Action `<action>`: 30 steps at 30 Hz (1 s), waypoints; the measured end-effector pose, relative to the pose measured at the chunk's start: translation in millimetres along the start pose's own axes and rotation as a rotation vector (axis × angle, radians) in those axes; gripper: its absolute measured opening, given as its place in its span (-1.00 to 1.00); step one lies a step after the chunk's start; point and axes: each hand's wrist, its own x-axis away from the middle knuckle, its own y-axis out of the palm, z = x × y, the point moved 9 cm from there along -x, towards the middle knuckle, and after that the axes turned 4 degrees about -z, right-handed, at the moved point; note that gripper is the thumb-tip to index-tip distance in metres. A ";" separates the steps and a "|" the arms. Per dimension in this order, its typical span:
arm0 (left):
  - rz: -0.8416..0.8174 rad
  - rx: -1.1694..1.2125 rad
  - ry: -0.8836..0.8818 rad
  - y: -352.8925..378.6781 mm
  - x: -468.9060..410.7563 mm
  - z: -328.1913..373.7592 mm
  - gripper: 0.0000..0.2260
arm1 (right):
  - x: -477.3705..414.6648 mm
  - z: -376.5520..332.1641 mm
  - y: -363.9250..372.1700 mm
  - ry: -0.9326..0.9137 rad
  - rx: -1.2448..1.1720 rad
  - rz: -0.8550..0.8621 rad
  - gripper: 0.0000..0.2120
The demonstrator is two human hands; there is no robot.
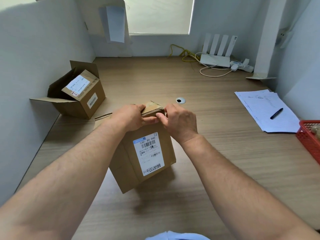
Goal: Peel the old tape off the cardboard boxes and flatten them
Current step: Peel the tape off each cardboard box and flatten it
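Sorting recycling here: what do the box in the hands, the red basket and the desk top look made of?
Box: matte brown corrugated cardboard, with a raw fluted flap edge.
Red basket: likely moulded plastic, with an even mesh wall.
Desk top: wood-grain surface, probably laminate, since the grain looks uniform and flat.

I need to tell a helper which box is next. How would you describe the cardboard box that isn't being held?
Start at the wooden desk and go to its far left edge by the wall. The open brown cardboard box there has flaps splayed outward, nobody touching it.
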 end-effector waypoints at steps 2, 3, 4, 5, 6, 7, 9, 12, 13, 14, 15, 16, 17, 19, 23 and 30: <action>0.004 0.003 -0.002 0.8 1.0 -1.5 -0.20 | 1.5 -0.4 -1.6 -0.007 -0.026 0.004 -0.69; 0.007 0.002 -0.003 1.3 1.6 -2.0 -0.19 | 2.0 -0.2 -2.0 -0.008 -0.036 0.005 -0.71; 0.014 0.001 -0.002 1.6 2.1 -2.1 -0.19 | 2.3 -0.1 -2.2 -0.010 -0.040 0.004 -0.72; 0.021 0.001 0.000 2.0 2.6 -2.0 -0.20 | 2.4 -0.2 -2.1 -0.011 -0.039 0.001 -0.74; 0.027 0.002 0.000 2.4 3.0 -1.8 -0.21 | 2.1 -0.4 -2.0 -0.015 -0.034 -0.004 -0.75; 0.031 0.005 -0.001 2.7 3.3 -1.8 -0.22 | 1.7 -0.6 -2.0 -0.021 -0.029 -0.008 -0.77; 0.034 0.015 -0.005 2.9 2.9 -2.3 -0.24 | 0.8 -0.1 -0.4 -0.026 -0.007 -0.028 -0.80; 0.037 0.021 -0.005 3.3 2.1 -2.9 -0.24 | 0.9 3.9 3.5 -0.010 -0.006 -0.079 -0.80; 0.037 0.018 -0.003 3.7 1.8 -2.8 -0.23 | 1.1 4.4 2.5 -0.003 -0.025 -0.078 -0.80; 0.034 0.012 -0.001 4.3 1.7 -2.9 -0.22 | 1.6 4.1 0.8 0.004 -0.041 -0.069 -0.78; 0.031 0.004 -0.001 4.8 1.6 -3.0 -0.21 | 1.5 3.6 -1.0 0.014 -0.052 -0.059 -0.75; 0.028 -0.002 -0.001 5.1 1.6 -3.2 -0.20 | 1.2 2.8 -1.7 0.021 -0.057 -0.056 -0.72; 0.027 -0.002 -0.002 5.2 1.7 -3.5 -0.20 | 0.9 1.9 -1.3 0.026 -0.056 -0.063 -0.71; 0.028 0.007 -0.005 5.3 2.2 -4.4 -0.21 | -0.3 -0.1 0.5 0.022 -0.047 -0.082 -0.72; 0.035 0.025 -0.005 5.1 2.3 -4.1 -0.23 | -2.3 -0.8 2.7 -0.003 -0.024 -0.102 -0.77; 0.026 0.033 -0.002 4.7 2.0 -5.0 -0.22 | -1.1 0.8 1.6 -0.016 -0.052 -0.101 -0.76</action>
